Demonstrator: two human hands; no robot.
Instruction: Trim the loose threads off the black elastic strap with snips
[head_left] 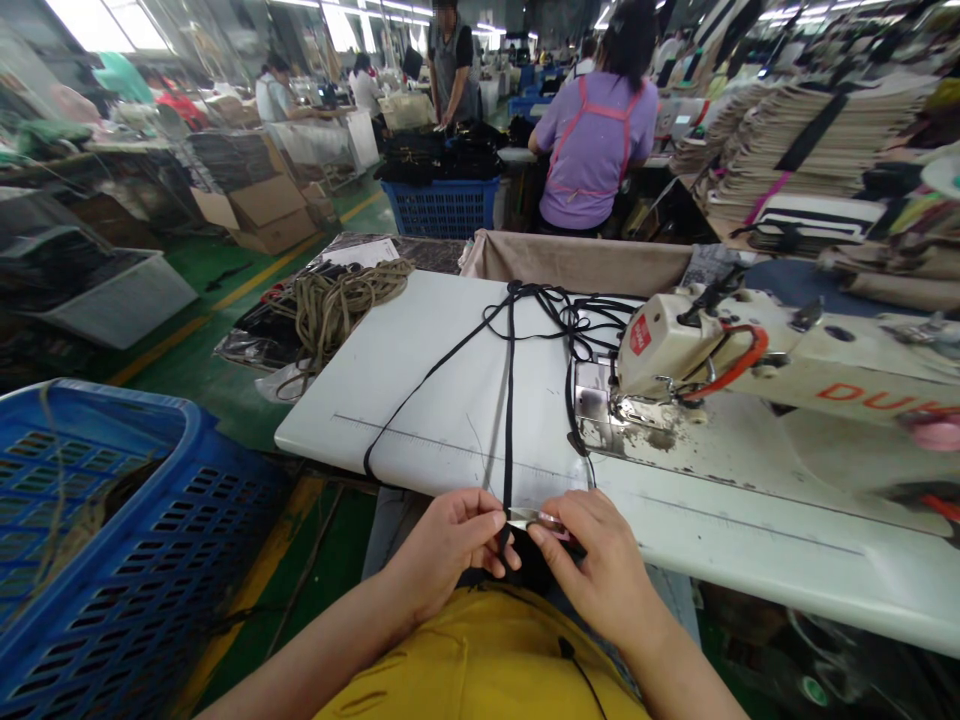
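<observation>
My left hand (469, 535) pinches a narrow black strap (510, 420) at the table's front edge. From there the strap runs up across the white tabletop to a loose black tangle (577, 315) beside the sewing machine. In my right hand (589, 545) is a pair of small thread snips (523, 517), fingers closed around it. Its metal blades point left and meet the strap right by my left fingertips; whether they have cut it I cannot tell. Another black strand (427, 375) slants down to the left over the table edge.
A white sewing machine (697, 350) stands on the right of the table (420, 440). Bundled olive cords (337, 300) lie at the far left corner. A blue basket (187, 480) is on the floor at left. Ahead, a person in purple (592, 150) sits facing away.
</observation>
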